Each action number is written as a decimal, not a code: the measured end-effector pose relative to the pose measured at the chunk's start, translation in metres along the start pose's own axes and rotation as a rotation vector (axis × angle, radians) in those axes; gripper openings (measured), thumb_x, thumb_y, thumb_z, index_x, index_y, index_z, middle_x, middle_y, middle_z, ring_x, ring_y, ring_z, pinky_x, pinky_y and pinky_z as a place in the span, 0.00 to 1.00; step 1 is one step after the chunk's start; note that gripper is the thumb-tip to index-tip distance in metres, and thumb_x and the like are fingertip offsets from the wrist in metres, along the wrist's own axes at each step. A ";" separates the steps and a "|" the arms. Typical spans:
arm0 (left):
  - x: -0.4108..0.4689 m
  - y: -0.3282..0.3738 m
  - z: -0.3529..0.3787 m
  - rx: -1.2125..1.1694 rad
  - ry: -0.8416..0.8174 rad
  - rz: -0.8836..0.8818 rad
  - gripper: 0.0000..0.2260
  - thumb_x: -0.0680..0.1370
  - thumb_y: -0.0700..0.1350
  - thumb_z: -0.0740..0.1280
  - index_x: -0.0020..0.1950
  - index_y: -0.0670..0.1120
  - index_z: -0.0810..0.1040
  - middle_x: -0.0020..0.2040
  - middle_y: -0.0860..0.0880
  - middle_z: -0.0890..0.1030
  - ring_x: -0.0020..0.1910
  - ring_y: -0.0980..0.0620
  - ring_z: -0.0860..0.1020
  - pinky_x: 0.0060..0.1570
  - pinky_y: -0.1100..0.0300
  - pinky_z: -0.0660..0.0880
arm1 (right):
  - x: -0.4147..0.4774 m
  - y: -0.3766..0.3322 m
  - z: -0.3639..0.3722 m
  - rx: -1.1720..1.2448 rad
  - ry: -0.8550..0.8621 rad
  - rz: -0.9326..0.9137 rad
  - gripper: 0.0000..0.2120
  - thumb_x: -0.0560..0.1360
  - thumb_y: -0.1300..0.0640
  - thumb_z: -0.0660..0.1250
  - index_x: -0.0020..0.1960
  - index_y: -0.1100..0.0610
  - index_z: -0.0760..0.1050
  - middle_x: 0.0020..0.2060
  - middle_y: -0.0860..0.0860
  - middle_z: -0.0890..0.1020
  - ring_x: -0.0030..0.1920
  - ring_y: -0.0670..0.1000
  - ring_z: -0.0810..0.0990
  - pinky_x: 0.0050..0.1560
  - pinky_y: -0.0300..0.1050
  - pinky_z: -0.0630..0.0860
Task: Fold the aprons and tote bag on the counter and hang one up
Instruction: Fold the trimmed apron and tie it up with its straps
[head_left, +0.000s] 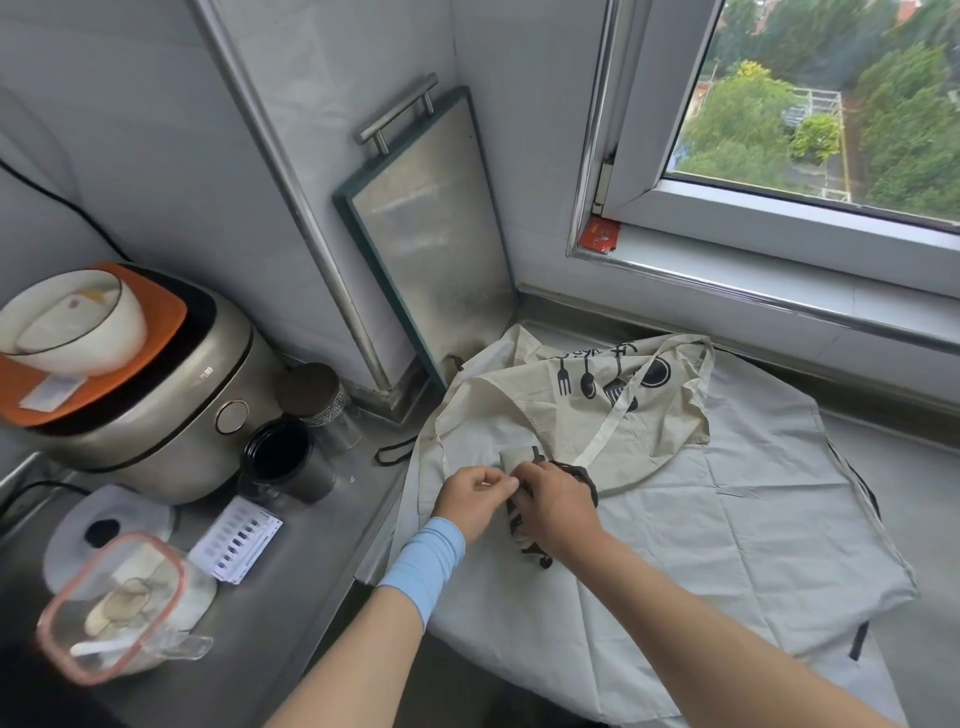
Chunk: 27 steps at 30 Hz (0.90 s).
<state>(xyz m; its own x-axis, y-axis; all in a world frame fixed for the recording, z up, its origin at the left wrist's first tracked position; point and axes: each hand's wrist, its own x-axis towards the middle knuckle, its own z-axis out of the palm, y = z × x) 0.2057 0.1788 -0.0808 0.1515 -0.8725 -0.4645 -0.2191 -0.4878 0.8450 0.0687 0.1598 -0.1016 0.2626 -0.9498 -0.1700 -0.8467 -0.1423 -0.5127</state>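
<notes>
Head view. Both hands are closed on a small rolled bundle (519, 519) of cream cloth with black print, which lies on the near-left part of the grey apron (727, 530).

Risks, as judged:
- The bundle looks held together only by the fingers. If either pinch slackens before the strap (586, 480) is secured, the roll will likely spring open.
- The strap loops loosely round the far side of the right hand (558, 512) and could snag on the knuckles or slip off the roll.
- The grey apron overhangs the front edge of the counter (322, 561). A tug on the bundle could drag it off.
- The printed cloth (597, 405) lies crumpled and unfolded on the apron's far part, touching it, so it may shift as well.

Hands:
- Left hand (475, 496): fingers curled, tips together, pinching the bundle's upper edge.
- Right hand: fingers curled down over the bundle, gripping it. Whether it also grips the strap cannot be told.
</notes>
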 end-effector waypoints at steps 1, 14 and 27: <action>0.001 0.001 -0.001 0.006 -0.031 0.018 0.06 0.77 0.45 0.69 0.40 0.51 0.80 0.44 0.54 0.82 0.48 0.55 0.78 0.48 0.68 0.72 | -0.002 0.001 -0.001 0.025 0.007 0.015 0.10 0.78 0.49 0.60 0.46 0.52 0.77 0.42 0.49 0.78 0.45 0.55 0.78 0.45 0.52 0.74; 0.065 0.040 0.027 1.229 -0.383 0.209 0.28 0.77 0.52 0.66 0.76 0.54 0.61 0.70 0.44 0.70 0.71 0.42 0.64 0.69 0.52 0.65 | -0.015 0.036 -0.012 0.236 0.064 0.076 0.09 0.76 0.54 0.65 0.47 0.50 0.84 0.42 0.47 0.79 0.46 0.49 0.76 0.45 0.46 0.73; 0.045 0.029 0.016 0.783 -0.321 -0.115 0.25 0.68 0.57 0.72 0.59 0.48 0.73 0.54 0.47 0.80 0.50 0.49 0.79 0.53 0.54 0.78 | -0.012 0.047 -0.032 0.928 -0.008 0.479 0.14 0.73 0.57 0.73 0.31 0.57 0.73 0.28 0.52 0.73 0.32 0.50 0.71 0.36 0.43 0.69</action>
<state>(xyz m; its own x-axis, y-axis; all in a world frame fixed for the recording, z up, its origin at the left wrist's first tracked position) 0.1902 0.1248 -0.0812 -0.0411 -0.7239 -0.6887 -0.8401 -0.3481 0.4160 0.0114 0.1556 -0.0966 -0.0007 -0.8481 -0.5299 -0.1757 0.5217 -0.8348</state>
